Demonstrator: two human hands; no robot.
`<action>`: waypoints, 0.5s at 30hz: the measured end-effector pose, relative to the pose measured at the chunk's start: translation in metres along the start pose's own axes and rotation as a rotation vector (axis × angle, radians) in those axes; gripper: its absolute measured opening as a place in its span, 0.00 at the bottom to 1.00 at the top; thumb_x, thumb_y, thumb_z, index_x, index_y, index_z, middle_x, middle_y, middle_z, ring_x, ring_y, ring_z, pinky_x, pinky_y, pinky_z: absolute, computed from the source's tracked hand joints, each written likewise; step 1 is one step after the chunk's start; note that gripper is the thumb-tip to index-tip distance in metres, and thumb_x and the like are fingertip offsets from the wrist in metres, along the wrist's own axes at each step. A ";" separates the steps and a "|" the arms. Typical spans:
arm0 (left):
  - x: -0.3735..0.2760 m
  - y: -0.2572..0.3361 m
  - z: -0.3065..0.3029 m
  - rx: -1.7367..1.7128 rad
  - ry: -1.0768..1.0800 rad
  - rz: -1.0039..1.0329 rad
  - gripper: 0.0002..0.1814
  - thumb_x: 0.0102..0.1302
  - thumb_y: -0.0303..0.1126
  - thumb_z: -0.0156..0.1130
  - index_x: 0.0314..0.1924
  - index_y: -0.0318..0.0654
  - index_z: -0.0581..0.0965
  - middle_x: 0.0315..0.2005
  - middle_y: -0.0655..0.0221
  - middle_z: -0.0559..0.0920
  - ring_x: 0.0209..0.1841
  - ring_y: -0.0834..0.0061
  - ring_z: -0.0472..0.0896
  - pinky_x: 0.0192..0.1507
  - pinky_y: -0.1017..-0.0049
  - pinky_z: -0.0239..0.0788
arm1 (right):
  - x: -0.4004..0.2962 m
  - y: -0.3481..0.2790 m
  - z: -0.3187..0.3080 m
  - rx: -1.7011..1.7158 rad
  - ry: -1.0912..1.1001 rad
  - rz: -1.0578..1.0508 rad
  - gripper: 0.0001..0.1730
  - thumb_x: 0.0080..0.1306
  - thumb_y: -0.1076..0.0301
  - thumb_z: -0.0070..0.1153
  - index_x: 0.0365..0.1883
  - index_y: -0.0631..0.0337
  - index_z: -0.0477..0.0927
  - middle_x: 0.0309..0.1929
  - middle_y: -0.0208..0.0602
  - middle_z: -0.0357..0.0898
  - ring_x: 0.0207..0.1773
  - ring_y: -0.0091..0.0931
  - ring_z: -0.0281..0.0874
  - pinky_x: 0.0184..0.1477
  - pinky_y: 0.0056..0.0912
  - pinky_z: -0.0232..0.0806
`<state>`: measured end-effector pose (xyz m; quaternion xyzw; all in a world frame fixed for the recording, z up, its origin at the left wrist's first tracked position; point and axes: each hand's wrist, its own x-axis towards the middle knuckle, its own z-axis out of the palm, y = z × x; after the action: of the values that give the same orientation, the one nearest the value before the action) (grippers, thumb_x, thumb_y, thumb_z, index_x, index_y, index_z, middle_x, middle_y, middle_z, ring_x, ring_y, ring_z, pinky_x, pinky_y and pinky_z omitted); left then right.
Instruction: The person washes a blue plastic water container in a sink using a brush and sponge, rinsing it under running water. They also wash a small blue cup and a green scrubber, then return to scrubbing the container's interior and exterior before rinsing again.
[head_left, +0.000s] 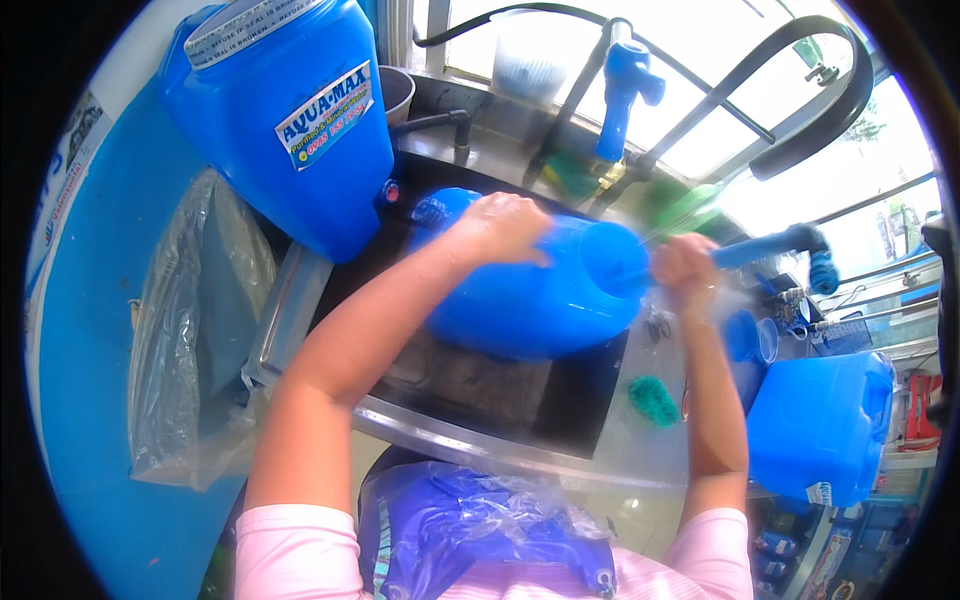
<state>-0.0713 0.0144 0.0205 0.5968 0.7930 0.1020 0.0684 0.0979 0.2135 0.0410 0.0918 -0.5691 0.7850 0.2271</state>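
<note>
A blue plastic water container (517, 300) lies on its side over the dark sink basin (480, 382), its round open mouth turned to the right. My left hand (510, 225) rests on top of the container, fingers bent over its upper side. My right hand (684, 270), blurred, is closed around a blue handle (757, 249) just right of the mouth. The handle's far end has blue bristles or mesh; its near end reaches toward the mouth. A blurred streak of water seems to pass near the mouth. A green scouring pad (654, 401) lies on the steel counter.
Another blue container (330, 97) with a label stands upright at the upper left. A further blue container (817, 427) is at the right. Behind the basin rises a blue tap (622, 97), with a black curved hose (825, 45) beside it. Clear plastic bag (202, 337) hangs at left.
</note>
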 end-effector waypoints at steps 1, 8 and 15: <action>-0.002 -0.003 0.000 -0.015 0.023 0.048 0.25 0.53 0.54 0.70 0.40 0.41 0.80 0.32 0.58 0.85 0.41 0.53 0.84 0.44 0.57 0.76 | 0.000 -0.001 0.000 0.023 0.040 0.048 0.23 0.70 0.63 0.48 0.16 0.53 0.57 0.13 0.24 0.52 0.14 0.18 0.48 0.18 0.26 0.48; 0.001 -0.004 0.008 0.032 0.006 0.159 0.26 0.53 0.56 0.69 0.39 0.42 0.79 0.30 0.57 0.84 0.40 0.52 0.84 0.43 0.56 0.76 | -0.001 0.011 0.011 -0.086 0.172 -0.007 0.24 0.69 0.63 0.49 0.14 0.52 0.56 0.12 0.23 0.52 0.13 0.19 0.48 0.18 0.25 0.47; -0.007 -0.014 0.005 -0.013 0.045 0.082 0.25 0.52 0.56 0.70 0.38 0.42 0.79 0.30 0.57 0.84 0.39 0.52 0.84 0.42 0.56 0.76 | 0.019 -0.010 0.033 -0.007 0.250 0.088 0.24 0.70 0.61 0.52 0.15 0.52 0.61 0.12 0.21 0.52 0.14 0.17 0.51 0.18 0.23 0.47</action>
<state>-0.0809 0.0041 0.0120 0.6258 0.7686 0.1231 0.0501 0.0819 0.1897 0.0684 -0.0324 -0.5425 0.7975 0.2620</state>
